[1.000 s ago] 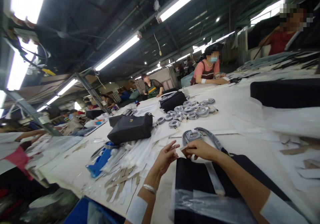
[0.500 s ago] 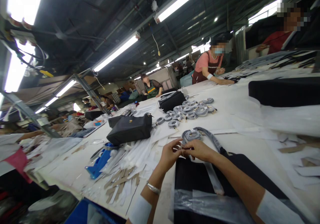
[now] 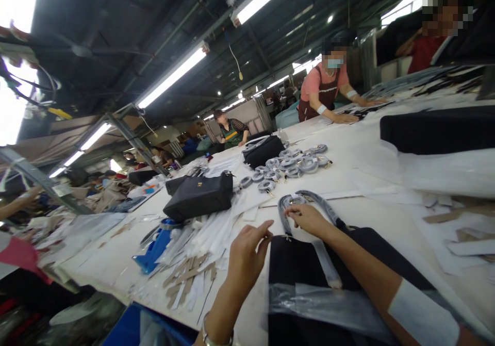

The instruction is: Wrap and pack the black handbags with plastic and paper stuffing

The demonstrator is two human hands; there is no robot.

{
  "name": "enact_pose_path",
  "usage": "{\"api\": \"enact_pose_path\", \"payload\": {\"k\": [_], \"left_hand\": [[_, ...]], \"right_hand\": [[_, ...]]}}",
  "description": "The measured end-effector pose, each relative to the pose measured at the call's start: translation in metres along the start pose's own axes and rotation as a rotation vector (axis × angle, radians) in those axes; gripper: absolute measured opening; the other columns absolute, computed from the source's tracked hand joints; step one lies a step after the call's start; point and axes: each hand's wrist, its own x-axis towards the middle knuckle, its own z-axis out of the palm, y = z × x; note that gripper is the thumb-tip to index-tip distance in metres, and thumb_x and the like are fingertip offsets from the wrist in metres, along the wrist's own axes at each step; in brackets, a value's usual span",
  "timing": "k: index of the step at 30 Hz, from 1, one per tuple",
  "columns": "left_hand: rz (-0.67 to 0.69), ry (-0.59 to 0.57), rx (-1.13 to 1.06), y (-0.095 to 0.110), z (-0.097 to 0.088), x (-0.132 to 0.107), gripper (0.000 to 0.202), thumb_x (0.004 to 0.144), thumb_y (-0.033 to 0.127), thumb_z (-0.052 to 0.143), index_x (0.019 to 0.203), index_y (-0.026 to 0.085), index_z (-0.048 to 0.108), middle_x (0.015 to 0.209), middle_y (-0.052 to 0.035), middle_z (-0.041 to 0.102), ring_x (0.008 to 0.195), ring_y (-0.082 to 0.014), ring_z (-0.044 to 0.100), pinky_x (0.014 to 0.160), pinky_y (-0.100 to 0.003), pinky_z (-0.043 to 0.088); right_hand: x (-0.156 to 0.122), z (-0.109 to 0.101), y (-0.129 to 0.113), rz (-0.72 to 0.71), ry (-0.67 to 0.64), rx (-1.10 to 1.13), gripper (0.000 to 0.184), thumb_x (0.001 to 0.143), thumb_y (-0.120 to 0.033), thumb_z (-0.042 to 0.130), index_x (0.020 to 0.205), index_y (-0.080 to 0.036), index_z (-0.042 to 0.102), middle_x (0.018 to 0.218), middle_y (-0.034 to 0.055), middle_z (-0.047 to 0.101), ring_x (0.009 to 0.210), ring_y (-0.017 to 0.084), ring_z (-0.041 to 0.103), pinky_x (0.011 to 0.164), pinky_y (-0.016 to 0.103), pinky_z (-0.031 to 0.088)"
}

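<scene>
A black bag [image 3: 297, 268] lies before me, with clear plastic film [image 3: 328, 305] across its lower part. Its wrapped handle [image 3: 284, 217] arches up from the top edge, and a grey wrapped strap coil [image 3: 297, 199] shows behind the handle. At the handle's foot a small white string knot [image 3: 288, 238] is visible. My left hand [image 3: 249, 256] hovers left of the bag, thumb and forefinger apart, nothing between them. Over the handle and coil, my right hand [image 3: 307, 219] has loosely bent fingers spread apart; whether they touch the strap is unclear.
Several wrapped strap coils [image 3: 294, 163] lie farther back beside a black bag [image 3: 263, 151]. Another dark bag [image 3: 201, 194] stands left, near a blue tape dispenser [image 3: 157, 250] and paper strips [image 3: 189, 279]. A co-worker in a pink top [image 3: 311, 85] leans over the table's far side.
My hands were together at the string by the handle; they have parted. The left moved down and left, away from the bag. The right stays near the coil, and the knot is now uncovered.
</scene>
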Motion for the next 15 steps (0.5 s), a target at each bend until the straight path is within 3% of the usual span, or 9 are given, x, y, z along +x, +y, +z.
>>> {"api": "enact_pose_path", "payload": {"k": [4, 8, 12, 15], "left_hand": [[0.127, -0.035, 0.036, 0.023, -0.003, -0.024, 0.044, 0.093, 0.013, 0.055, 0.132, 0.032, 0.059, 0.095, -0.003, 0.075, 0.082, -0.02, 0.065, 0.077, -0.032, 0.049], [0.145, -0.208, 0.015, 0.03, 0.024, -0.054, 0.044, 0.087, 0.007, 0.055, 0.125, 0.03, 0.063, 0.092, -0.0035, 0.075, 0.077, -0.0212, 0.063, 0.07, -0.032, 0.049], [-0.015, -0.27, -0.07, 0.024, 0.051, -0.073, 0.046, 0.079, 0.003, 0.061, 0.116, 0.028, 0.066, 0.093, -0.0027, 0.075, 0.083, -0.0224, 0.065, 0.073, -0.032, 0.049], [-0.07, -0.337, -0.078, 0.022, 0.05, -0.074, 0.034, 0.082, 0.014, 0.067, 0.113, 0.029, 0.067, 0.094, -0.0031, 0.075, 0.086, -0.0235, 0.066, 0.075, -0.032, 0.049]], "right_hand": [[0.0, -0.005, -0.002, -0.018, 0.126, 0.013, 0.034, 0.089, -0.032, 0.05, 0.111, -0.017, 0.071, 0.07, 0.0022, 0.07, 0.066, 0.017, 0.065, 0.069, 0.027, 0.049], [-0.003, -0.006, -0.008, -0.062, 0.179, 0.004, 0.037, 0.089, -0.035, 0.048, 0.113, -0.018, 0.071, 0.069, 0.0021, 0.07, 0.065, 0.018, 0.065, 0.068, 0.028, 0.049], [-0.001, -0.008, -0.016, -0.071, 0.179, -0.036, 0.041, 0.091, -0.033, 0.045, 0.12, -0.015, 0.067, 0.083, 0.006, 0.074, 0.07, 0.017, 0.067, 0.072, 0.027, 0.05], [0.006, -0.017, -0.032, -0.061, 0.103, -0.088, 0.042, 0.092, -0.031, 0.045, 0.126, -0.015, 0.064, 0.094, 0.0073, 0.075, 0.075, 0.017, 0.069, 0.071, 0.026, 0.051]]}}
